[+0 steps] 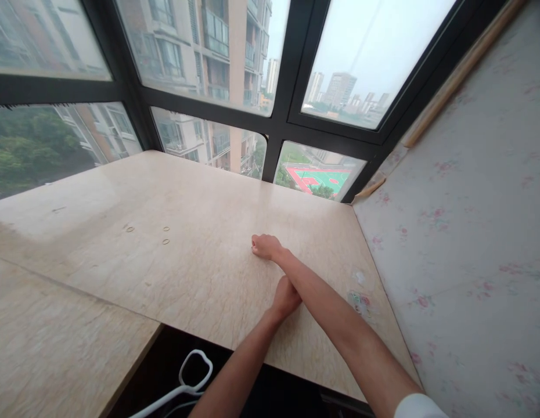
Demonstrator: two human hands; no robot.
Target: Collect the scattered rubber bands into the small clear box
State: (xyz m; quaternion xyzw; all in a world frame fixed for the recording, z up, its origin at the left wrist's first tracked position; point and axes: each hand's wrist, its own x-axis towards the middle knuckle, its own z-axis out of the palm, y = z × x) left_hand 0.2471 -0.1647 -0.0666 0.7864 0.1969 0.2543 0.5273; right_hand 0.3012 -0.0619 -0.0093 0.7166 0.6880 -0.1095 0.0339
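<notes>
Head view: pale beige tabletop, stone-look with fine mottled veining, smooth and slightly glossy. Right hand rested low over it, fingers curled into a fist; grip closed, contents too small to make out. Left hand sat nearer the body, partly hidden by the right forearm crossing in front; its fingers were covered, so grip opening and any hold could not be told.

Three thin, yellowish rings lay flat, well apart from the fists, on the left: one ring farthest left, a second ring and a third ring close together. Beside the right forearm, toward the wall, were a clear plastic piece and a see-through packet with coloured print.

Wallpaper was pale with small pink florals. Window frames were dark, straight-edged. A white, loop-shaped frame showed below the tabletop edge. White sleeve at lower right.
</notes>
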